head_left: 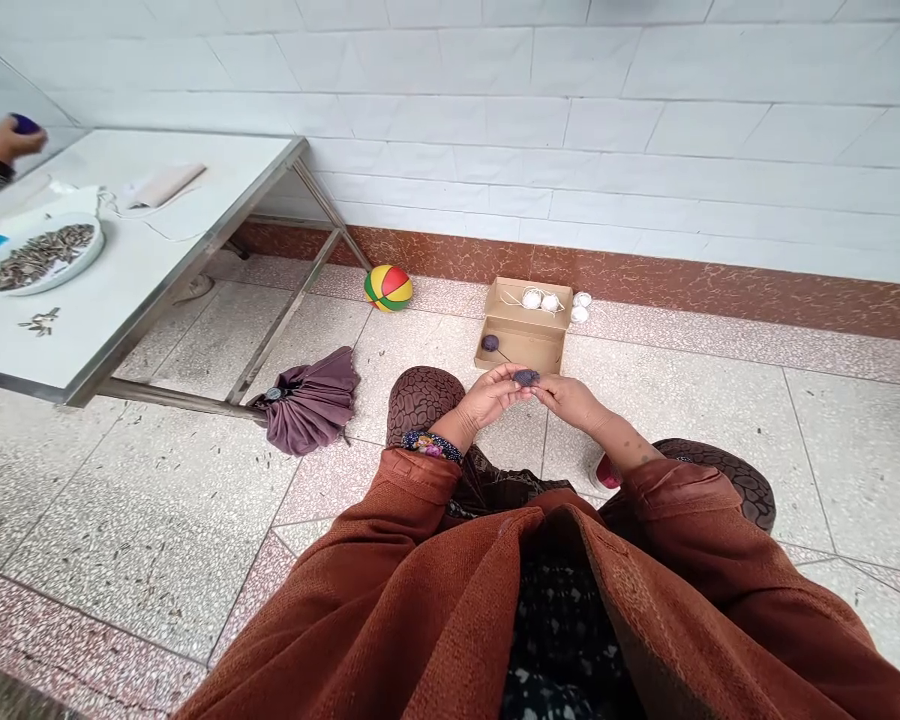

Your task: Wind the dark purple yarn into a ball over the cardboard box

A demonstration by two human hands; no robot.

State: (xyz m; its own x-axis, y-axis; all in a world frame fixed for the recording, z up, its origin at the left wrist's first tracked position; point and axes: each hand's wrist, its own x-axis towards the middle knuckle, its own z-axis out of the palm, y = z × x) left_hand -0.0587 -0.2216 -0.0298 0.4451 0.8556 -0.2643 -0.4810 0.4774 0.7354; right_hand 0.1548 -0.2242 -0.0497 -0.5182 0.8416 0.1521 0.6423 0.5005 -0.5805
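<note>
Above my lap, a small dark blue-purple piece of knitted or crocheted yarn work (526,378) sits between my two hands. My left hand (489,398) is closed, pinching it from the left. From the right, my right hand (572,400) meets it with fingers pressed together; any thin tool in them is too small to make out. A dark strand leads from near the piece toward a dark yarn ball (490,343) in an open cardboard box (529,345) on the floor, just beyond my hands. White yarn balls (540,300) rest in the box's lid part.
More white balls (580,307) lie beside the box. A colourful ball (388,288) and a folded purple umbrella (311,402) are on the floor. At left stands a table (247,160) with a plate (97,250) of seed-like pieces; another person's hand (15,140) holds something dark blue.
</note>
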